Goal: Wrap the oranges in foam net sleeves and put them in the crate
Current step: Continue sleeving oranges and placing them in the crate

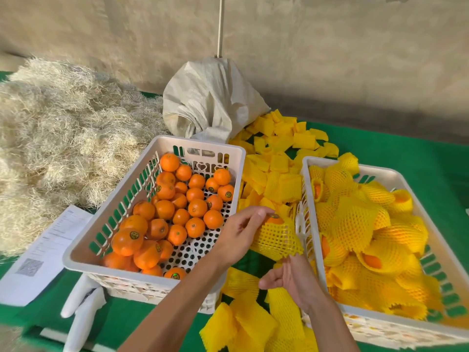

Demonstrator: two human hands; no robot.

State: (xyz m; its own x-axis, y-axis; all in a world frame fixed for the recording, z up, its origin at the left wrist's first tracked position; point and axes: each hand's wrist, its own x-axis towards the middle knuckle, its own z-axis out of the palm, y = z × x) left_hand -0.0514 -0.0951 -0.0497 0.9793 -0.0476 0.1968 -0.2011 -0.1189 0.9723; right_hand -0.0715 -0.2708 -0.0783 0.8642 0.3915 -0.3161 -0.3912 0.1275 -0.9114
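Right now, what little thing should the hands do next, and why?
Probably pull the foam net sleeve the rest of the way over the orange. The left hand holds the fruit, whose top still peeks out, and the right hand is at the sleeve's lower edge. Then it can go in the crate of wrapped ones.

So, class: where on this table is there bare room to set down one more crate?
Bare green cloth lies behind the right white crate, and a strip in front of the left white crate. Between the crates, yellow foam sleeves crowd the cloth; pale straw fills the left.
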